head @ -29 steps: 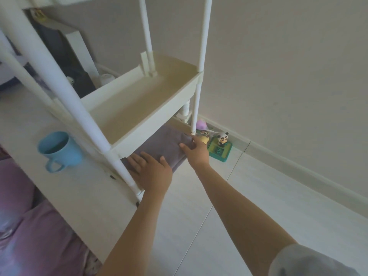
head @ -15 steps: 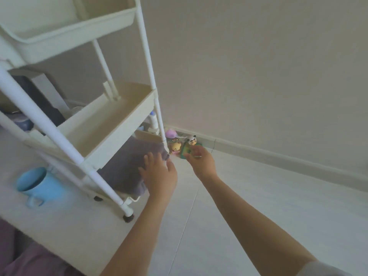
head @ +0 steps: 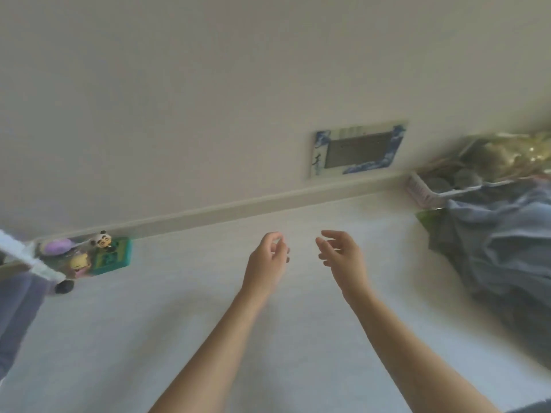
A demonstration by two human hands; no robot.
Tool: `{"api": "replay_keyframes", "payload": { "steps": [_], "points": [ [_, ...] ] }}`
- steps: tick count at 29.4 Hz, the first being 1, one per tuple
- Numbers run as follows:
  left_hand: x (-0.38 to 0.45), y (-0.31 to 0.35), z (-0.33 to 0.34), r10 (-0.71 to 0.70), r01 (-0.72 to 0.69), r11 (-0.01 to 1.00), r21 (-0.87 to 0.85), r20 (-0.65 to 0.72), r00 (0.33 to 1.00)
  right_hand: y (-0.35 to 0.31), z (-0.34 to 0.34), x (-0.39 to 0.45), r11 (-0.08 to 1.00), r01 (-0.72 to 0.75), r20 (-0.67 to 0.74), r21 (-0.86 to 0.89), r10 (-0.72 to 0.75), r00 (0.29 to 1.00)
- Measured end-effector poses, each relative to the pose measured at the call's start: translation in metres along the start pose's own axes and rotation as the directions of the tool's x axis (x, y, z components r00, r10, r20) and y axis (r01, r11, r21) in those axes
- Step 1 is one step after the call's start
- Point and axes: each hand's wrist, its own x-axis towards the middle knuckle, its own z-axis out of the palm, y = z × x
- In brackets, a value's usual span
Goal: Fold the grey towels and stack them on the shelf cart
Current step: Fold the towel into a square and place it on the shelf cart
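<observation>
Both my hands hang in the air over the pale floor, holding nothing. My left hand (head: 269, 257) has loosely curled fingers; my right hand (head: 343, 256) has relaxed, slightly spread fingers. At the far left edge only a corner of the white shelf cart (head: 32, 263) shows, with one black wheel (head: 64, 287) and a folded grey towel (head: 18, 317) on its bottom shelf. A heap of grey-blue cloth (head: 501, 248) lies at the right, apart from my right hand.
Small toys, among them a panda on a green box (head: 111, 251), sit by the baseboard at the left. A framed picture (head: 357, 150) leans on the wall. A white basket (head: 441, 186) with a plastic bag stands behind the cloth heap.
My view has swung right, away from the cart. Both hands have left the towel on the bottom shelf and now hang empty over the floor, nearer the cloth heap.
</observation>
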Motion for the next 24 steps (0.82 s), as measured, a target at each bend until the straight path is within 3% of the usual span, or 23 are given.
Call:
{"api": "replay_keyframes", "payload": {
  "steps": [2, 4, 5, 8, 11, 14, 18, 21, 24],
  "points": [
    [0.0, 0.038, 0.086, 0.01, -0.007, 1.0, -0.025, 0.137, 0.991, 0.019, -0.088, 0.012, 1.0, -0.017, -0.14, -0.002, 0.017, 0.99],
    [0.0, 0.047, 0.114, 0.006, 0.005, 0.998, -0.057, 0.193, 0.981, 0.027, -0.117, 0.015, 0.998, -0.038, -0.189, -0.047, 0.028, 0.982],
    [-0.001, 0.076, 0.178, 0.016, -0.002, 0.999, -0.05, 0.286, 0.958, 0.04, -0.182, 0.02, 0.997, -0.047, -0.291, -0.06, 0.027, 0.956],
    [-0.002, 0.097, 0.236, 0.004, 0.024, 0.997, -0.072, 0.36, 0.933, 0.056, -0.238, 0.021, 0.992, -0.073, -0.376, -0.102, 0.029, 0.926],
    [-0.001, 0.128, 0.312, 0.016, 0.015, 0.998, -0.062, 0.467, 0.884, 0.073, -0.302, 0.024, 0.984, -0.081, -0.551, -0.158, -0.02, 0.834],
    [0.006, 0.146, 0.373, 0.075, -0.08, 0.997, -0.008, 0.446, 0.892, 0.082, -0.341, 0.028, 0.972, -0.081, -0.662, -0.221, -0.089, 0.744],
    [0.016, 0.146, 0.394, 0.068, -0.117, 0.987, 0.11, 0.379, 0.923, 0.08, -0.352, 0.03, 0.978, -0.062, -0.729, -0.2, -0.107, 0.676],
    [0.026, 0.141, 0.397, 0.097, -0.145, 0.981, 0.129, 0.323, 0.941, 0.079, -0.356, 0.034, 0.983, -0.04, -0.738, -0.18, -0.108, 0.666],
    [0.031, 0.141, 0.392, 0.132, -0.146, 0.989, 0.008, 0.379, 0.916, 0.075, -0.355, 0.038, 0.979, -0.046, -0.736, -0.2, -0.119, 0.666]
  ]
}}
